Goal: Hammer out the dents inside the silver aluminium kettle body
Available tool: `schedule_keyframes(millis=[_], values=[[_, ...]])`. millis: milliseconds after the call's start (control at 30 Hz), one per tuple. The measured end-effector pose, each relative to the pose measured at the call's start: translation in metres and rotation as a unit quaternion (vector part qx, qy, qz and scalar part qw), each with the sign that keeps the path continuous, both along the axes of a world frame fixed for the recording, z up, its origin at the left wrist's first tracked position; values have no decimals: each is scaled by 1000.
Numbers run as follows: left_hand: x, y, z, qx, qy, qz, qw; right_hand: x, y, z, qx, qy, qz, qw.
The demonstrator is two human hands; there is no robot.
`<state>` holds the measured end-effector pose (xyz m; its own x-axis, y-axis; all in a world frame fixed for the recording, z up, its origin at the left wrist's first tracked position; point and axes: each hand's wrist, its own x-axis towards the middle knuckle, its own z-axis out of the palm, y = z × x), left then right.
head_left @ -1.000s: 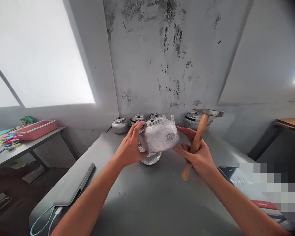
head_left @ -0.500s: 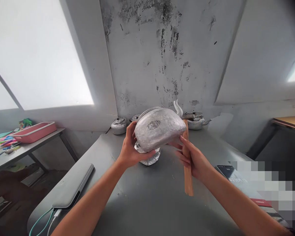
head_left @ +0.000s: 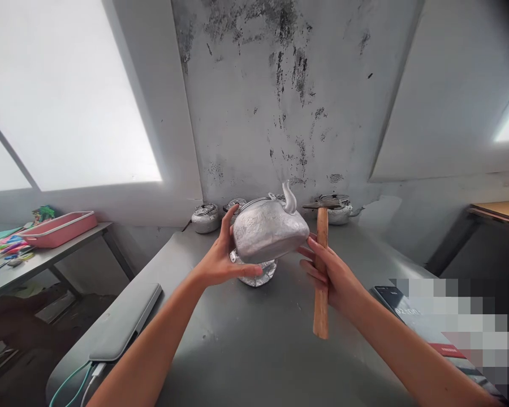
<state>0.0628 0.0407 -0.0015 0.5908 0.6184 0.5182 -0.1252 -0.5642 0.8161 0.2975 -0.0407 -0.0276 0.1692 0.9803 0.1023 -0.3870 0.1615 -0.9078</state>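
A dull silver metal kettle (head_left: 269, 233) is held up over the grey table (head_left: 246, 339), its spout pointing up at the right. My left hand (head_left: 220, 257) cups its left side and underside. My right hand (head_left: 333, 274) grips the wooden handle of a hammer (head_left: 321, 265), which stands upright with its metal head at the top; the fingertips of that hand also press against the kettle's right side. Under the kettle a crinkled silver metal piece (head_left: 254, 274) lies on the table.
Several more small kettles (head_left: 206, 216) stand in a row at the table's far edge against the stained wall. A grey flat case with a teal cable (head_left: 123, 325) lies at the left, a phone (head_left: 392, 299) at the right. A side table with a pink tray (head_left: 59, 228) stands far left.
The kettle has been turned in my hands, its flat bottom swinging away and its spout coming up at the right. The hammer has swung upright beside it.
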Motion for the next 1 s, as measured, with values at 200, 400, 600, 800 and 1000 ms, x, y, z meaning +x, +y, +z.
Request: schedule_keyframes(millis=[200, 400, 600, 800, 1000], values=[[-5, 7, 3, 128, 33, 123, 984, 0, -2, 1, 26, -8, -27, 999], [-8, 10, 3, 169, 42, 127, 977, -1, -6, 3, 61, -97, -80, 990], [-5, 18, -9, 212, 23, 154, 965, 1, -11, 9, 79, -184, -110, 974], [-4, 31, -18, 551, -8, 267, 791, 7, -12, 13, 92, -137, -123, 979], [-3, 32, -22, 595, 14, 245, 765, 9, -11, 12, 95, -136, -127, 978]])
